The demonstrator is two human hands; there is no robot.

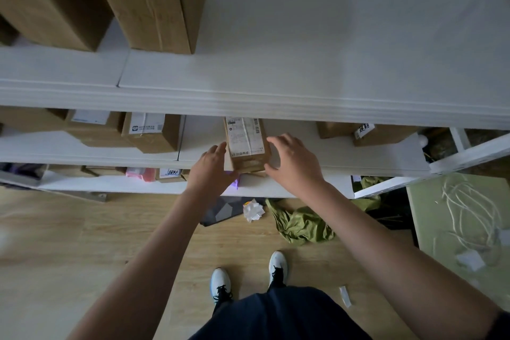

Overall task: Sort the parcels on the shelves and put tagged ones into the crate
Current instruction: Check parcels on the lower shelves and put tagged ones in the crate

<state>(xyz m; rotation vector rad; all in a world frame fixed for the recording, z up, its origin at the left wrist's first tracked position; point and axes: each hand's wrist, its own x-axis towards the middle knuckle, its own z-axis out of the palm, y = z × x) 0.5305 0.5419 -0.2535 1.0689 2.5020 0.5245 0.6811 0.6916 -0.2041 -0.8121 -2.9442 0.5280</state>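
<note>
A small brown cardboard parcel point(248, 146) with a white shipping label lies at the front edge of the middle white shelf point(331, 157). My left hand point(211, 171) is at its left side, fingertips touching the box. My right hand point(292, 163) is at its right side, fingers spread and slightly curved beside the box, thumb at its front corner. Neither hand clearly grips it. No crate is in view.
Other labelled parcels point(150, 132) point(369, 132) sit left and right on the same shelf. Two big boxes point(154, 3) stand on the top shelf. A lower shelf holds a pink packet point(140, 174). Green cloth point(300, 226) and paper scraps lie on the wooden floor.
</note>
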